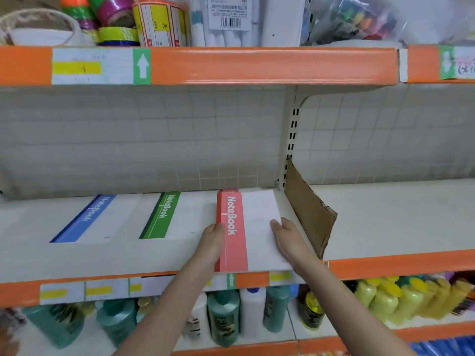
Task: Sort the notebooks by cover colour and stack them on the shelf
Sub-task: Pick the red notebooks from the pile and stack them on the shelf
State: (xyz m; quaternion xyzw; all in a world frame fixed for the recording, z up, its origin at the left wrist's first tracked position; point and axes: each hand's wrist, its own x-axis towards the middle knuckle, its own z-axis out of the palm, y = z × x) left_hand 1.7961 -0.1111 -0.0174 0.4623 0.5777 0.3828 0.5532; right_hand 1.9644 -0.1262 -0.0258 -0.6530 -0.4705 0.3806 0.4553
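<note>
Red notebook stack [232, 232] flat on middle shelf [385, 222], long axis front to back, near end jutting over shelf's front edge. Left hand [212, 240] against its left side, grip around that edge; right hand [288, 238] flat on white cover, fingers straight, holding nothing. Both forearms reach up from below. Three stacks in a row: blue notebook stack [84, 219], green notebook stack [162, 217], red. Cardboard divider [308, 211] upright just right of red.

matt paper notebook [232, 227], rough cardboard divider [308, 211], glossy plastic bottles [223, 317]
</note>
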